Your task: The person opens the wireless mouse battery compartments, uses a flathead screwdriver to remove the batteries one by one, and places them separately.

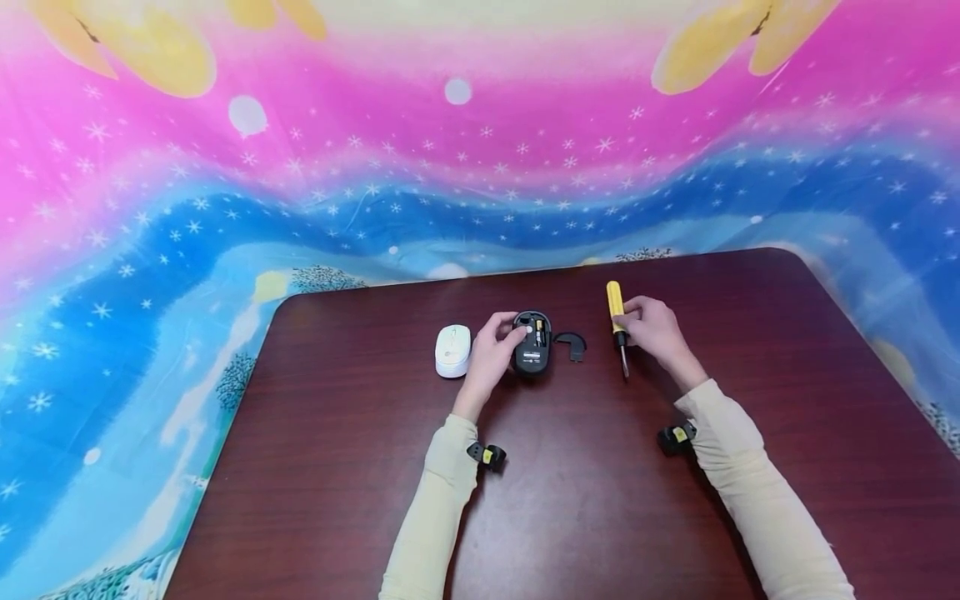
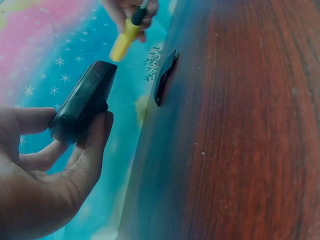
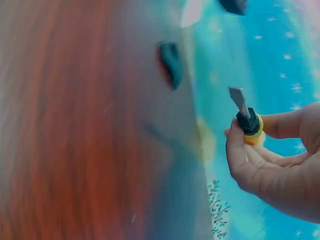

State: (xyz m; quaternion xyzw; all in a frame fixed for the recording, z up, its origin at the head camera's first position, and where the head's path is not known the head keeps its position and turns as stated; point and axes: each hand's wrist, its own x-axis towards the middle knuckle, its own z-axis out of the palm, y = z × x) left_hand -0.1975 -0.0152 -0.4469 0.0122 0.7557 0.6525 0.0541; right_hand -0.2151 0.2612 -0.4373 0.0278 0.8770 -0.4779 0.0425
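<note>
We find the cover point(image 1: 576, 343) off and lying on the table point(image 1: 570, 508) between the black mouse point(image 1: 532, 357), gripped by the left hand point(image 1: 491, 348), and the screwdriver point(image 1: 616, 307), pinched in the right hand point(image 1: 658, 330), with the battery point(image 1: 539, 326) (yellow at one end) seated and the cover not refitted.

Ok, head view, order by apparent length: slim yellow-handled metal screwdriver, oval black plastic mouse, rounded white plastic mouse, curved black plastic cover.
Longest to shortest:
1. Slim yellow-handled metal screwdriver
2. Oval black plastic mouse and rounded white plastic mouse: close, so unranked
3. Curved black plastic cover
</note>
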